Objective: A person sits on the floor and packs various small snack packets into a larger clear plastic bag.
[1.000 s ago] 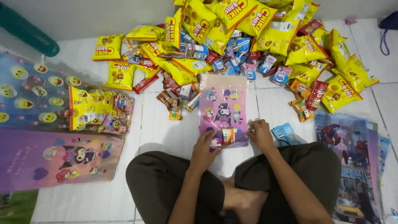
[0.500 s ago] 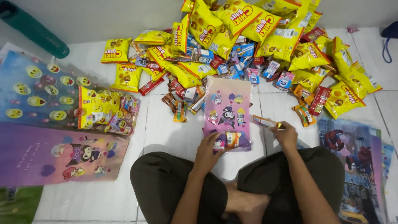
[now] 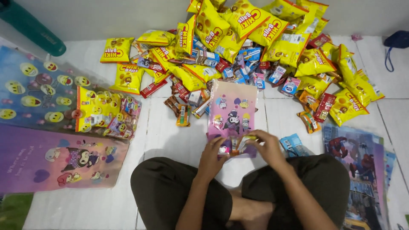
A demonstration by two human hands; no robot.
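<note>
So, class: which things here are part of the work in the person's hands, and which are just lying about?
In hand:
- pink cartoon bag
- small snack packets going into its mouth
- left hand
- right hand

Lying about:
- pile of yellow snack bags
- blue smiley bag
- purple cartoon bag
- green bottle

The pink gift bag [image 3: 233, 115] looks like thin glossy plastic film, printed, with a bit of sheen near its top edge. Behind it, the yellow snack bags [image 3: 238, 25] are shiny foil-type plastic, crinkled and catching light. Left of the pink bag, the purple bag [image 3: 55, 159] is the same smooth printed film, a bit more matt. Everything sits on a floor [image 3: 170, 136] of smooth white glazed tile. The trousers [image 3: 170, 191] nearest the pink bag are matt dark cloth.
</note>
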